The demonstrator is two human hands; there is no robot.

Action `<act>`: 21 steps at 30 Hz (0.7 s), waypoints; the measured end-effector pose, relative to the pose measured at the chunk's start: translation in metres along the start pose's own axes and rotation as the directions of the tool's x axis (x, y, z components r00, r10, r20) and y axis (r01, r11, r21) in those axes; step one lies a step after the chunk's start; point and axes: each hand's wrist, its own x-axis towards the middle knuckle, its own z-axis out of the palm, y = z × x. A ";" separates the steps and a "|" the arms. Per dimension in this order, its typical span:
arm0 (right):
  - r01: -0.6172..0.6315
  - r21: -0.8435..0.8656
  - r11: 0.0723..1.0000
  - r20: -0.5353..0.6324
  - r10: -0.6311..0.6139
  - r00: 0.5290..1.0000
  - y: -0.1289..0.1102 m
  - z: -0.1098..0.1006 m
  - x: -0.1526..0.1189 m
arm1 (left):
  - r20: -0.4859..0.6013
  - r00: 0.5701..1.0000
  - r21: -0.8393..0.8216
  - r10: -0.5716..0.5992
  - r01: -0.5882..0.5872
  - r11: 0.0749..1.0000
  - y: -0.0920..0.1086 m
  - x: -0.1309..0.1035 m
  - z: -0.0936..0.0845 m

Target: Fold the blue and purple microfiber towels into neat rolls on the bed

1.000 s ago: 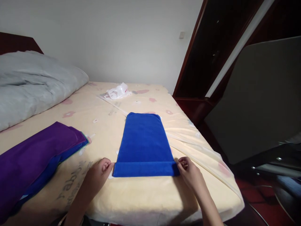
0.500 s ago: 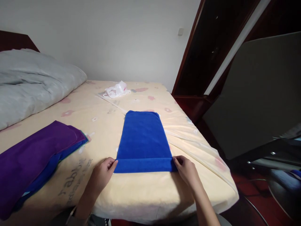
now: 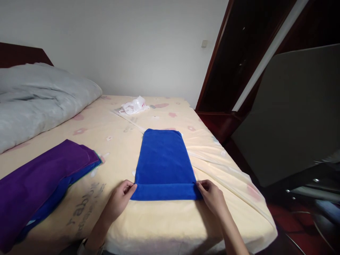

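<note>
A blue towel (image 3: pixel 165 156) lies flat on the bed, its near end folded over into a narrow band. My left hand (image 3: pixel 121 199) pinches the left end of that fold between thumb and fingers. At the opposite end, my right hand (image 3: pixel 211 194) grips the fold's right corner in the same way. The towel's far end rests on the sheet, with slightly rounded corners.
To the left lie a purple towel (image 3: pixel 45 173) and more blue cloth beneath it. A white plastic bag (image 3: pixel 135 105) sits farther back on the bed (image 3: pixel 159 219). A grey quilt (image 3: pixel 45 99) is heaped at the far left. Dark furniture (image 3: pixel 292 113) stands beyond the right edge.
The whole scene sits slightly lower in view, as the camera has tilted up a little. Both hands keep their hold on the towel's folded edge, which looks nearly the same.
</note>
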 end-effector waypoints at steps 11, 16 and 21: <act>-0.004 0.122 0.993 0.045 -0.002 0.999 0.000 0.002 0.000 | -0.063 0.996 -0.273 -0.055 0.036 0.961 0.008 0.005 0.004; -0.041 0.160 0.986 0.081 0.028 0.996 0.002 0.004 0.002 | -0.077 0.995 -0.279 -0.062 0.039 0.960 0.002 0.008 0.004; 0.010 0.216 0.976 0.057 -0.023 0.998 0.008 0.007 0.007 | -0.098 0.992 -0.305 -0.077 0.044 0.951 0.000 0.010 0.001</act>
